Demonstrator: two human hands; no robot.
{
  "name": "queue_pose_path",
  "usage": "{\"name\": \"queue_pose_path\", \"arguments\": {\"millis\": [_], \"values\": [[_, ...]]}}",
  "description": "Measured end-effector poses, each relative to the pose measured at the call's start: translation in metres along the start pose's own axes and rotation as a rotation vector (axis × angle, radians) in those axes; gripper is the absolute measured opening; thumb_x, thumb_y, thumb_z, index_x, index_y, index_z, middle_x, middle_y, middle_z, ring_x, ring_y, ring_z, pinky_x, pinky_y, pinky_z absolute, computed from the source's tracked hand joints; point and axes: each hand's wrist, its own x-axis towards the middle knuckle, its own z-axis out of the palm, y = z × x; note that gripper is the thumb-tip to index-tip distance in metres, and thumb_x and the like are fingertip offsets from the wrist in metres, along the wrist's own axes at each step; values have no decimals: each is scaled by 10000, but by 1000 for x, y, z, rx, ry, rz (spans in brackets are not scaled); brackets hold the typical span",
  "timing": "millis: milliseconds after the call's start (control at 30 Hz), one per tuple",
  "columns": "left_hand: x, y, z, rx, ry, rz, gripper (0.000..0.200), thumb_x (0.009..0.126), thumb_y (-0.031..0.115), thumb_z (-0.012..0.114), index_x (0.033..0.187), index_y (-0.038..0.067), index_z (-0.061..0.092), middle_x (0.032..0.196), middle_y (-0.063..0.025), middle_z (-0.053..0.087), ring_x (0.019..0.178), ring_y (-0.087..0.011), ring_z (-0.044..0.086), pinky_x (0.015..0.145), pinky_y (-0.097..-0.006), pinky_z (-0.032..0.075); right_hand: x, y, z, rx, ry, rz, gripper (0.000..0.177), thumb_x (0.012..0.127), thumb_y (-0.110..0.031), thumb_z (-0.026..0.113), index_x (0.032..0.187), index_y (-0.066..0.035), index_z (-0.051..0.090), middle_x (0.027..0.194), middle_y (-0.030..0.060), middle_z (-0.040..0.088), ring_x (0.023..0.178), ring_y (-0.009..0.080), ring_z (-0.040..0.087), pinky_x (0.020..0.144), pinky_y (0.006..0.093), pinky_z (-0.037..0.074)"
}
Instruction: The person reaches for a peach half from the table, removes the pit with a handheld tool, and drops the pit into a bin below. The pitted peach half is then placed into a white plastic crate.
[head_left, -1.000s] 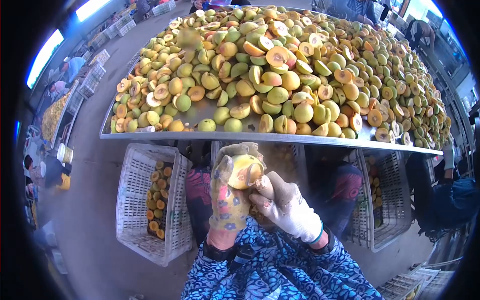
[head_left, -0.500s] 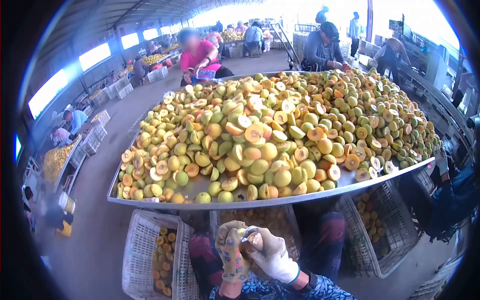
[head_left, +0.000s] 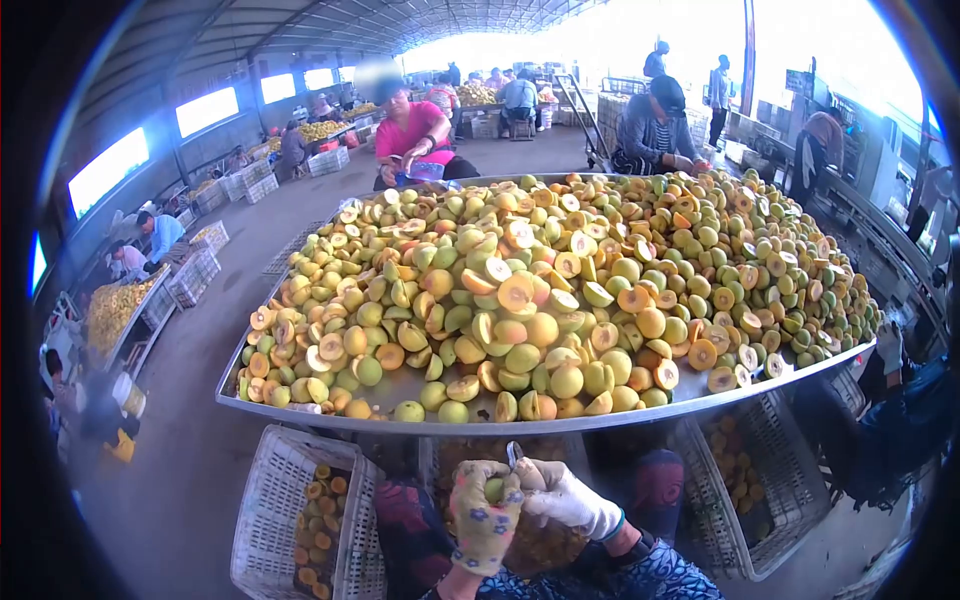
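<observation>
My left hand [head_left: 486, 515], in a flower-patterned glove, is closed around a greenish-yellow peach [head_left: 494, 489]; whether it is a half or whole is hidden by the fingers. Beside it my right hand [head_left: 570, 500], in a white glove, grips a small pitting tool with a curved metal loop [head_left: 514, 453] that points upward. The two hands nearly touch, over a crate [head_left: 428, 460] between my knees. In front of them, a metal-edged table [head_left: 480, 427] bears a large heap of peaches [head_left: 560, 300], many cut in half with orange-red centres showing.
White plastic crates with peach halves stand at the left [head_left: 262, 500] and right [head_left: 715, 500] of my legs. Across the table sit a person in pink [head_left: 415, 135] and a person in a cap [head_left: 650, 130]. A dark-clothed person's arm [head_left: 890, 400] is near the right edge.
The view has tilted up a little. My hands have turned, so the peach shows in my left glove, and the tool's loop now stands up above the fingers.
</observation>
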Motion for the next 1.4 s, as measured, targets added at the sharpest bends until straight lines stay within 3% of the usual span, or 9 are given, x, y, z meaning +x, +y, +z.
{"name": "queue_pose_path", "arguments": {"millis": [267,333,400,567,700,767,1067,1167,1400], "values": [[13,-26,-3,-780,124,-297,203,961,215,612,1036,26,623,985,-72,626,912,-182,612,856,-354,537,-24,-24,6,-106,77,215,190,917,-174,675,1029,-46,592,728,-13,576,600,77,537,543,257,447],[24,-35,-19,-1408,128,-538,284,979,305,607,1074,38,618,1003,-105,652,953,-225,640,889,-414,554,-18,8,-9,-869,316,-286,182,898,-135,674,1007,-29,574,713,69,578,628,196,599,587,313,494],[25,-30,-26,-1466,99,-524,375,979,391,596,1102,37,610,1058,-130,669,1008,-273,650,900,-457,556,-17,23,-8,-1190,599,-194,196,897,-128,660,996,-27,524,727,159,588,582,328,577,581,396,490],[14,-23,-20,-1341,105,-519,517,1019,498,459,1106,11,614,1010,-171,671,917,-300,673,809,-436,582,-21,-17,51,-665,307,-154,188,933,-151,645,1025,-20,546,695,176,584,608,190,604,557,372,459],[6,-12,-23,-1064,62,-484,511,1022,485,460,1161,8,580,1078,-157,646,983,-274,654,867,-407,563,-7,-1,62,-704,212,-157,215,943,-189,658,980,-9,546,710,198,586,617,347,618,569,379,469],[2,-11,-25,-985,37,-476,451,1018,421,482,1159,3,574,1119,-136,626,1056,-252,626,924,-413,542,-3,-3,67,-618,256,-58,165,930,-151,635,1002,-19,566,788,147,620,656,227,615,622,358,476],[4,-7,-13,-916,146,-316,326,996,318,546,1063,2,588,1059,-143,641,993,-229,646,894,-411,566,4,9,56,-586,175,-65,178,959,-167,593,1055,-19,566,827,129,622,751,190,583,685,346,489],[5,-15,-8,-906,155,-296,311,987,304,565,1028,-3,590,1007,-138,654,945,-225,656,824,-395,594,6,17,47,-593,150,-151,202,954,-167,618,1053,-8,543,795,207,618,698,329,649,647,375,504],[17,-17,-4,-699,160,-210,272,977,248,599,936,-19,626,864,-115,664,724,-187,659,628,-310,570,16,22,34,-236,-97,-107,199,1019,-189,507,1152,-42,502,750,-29,519,648,59,449,549,252,376]]}}
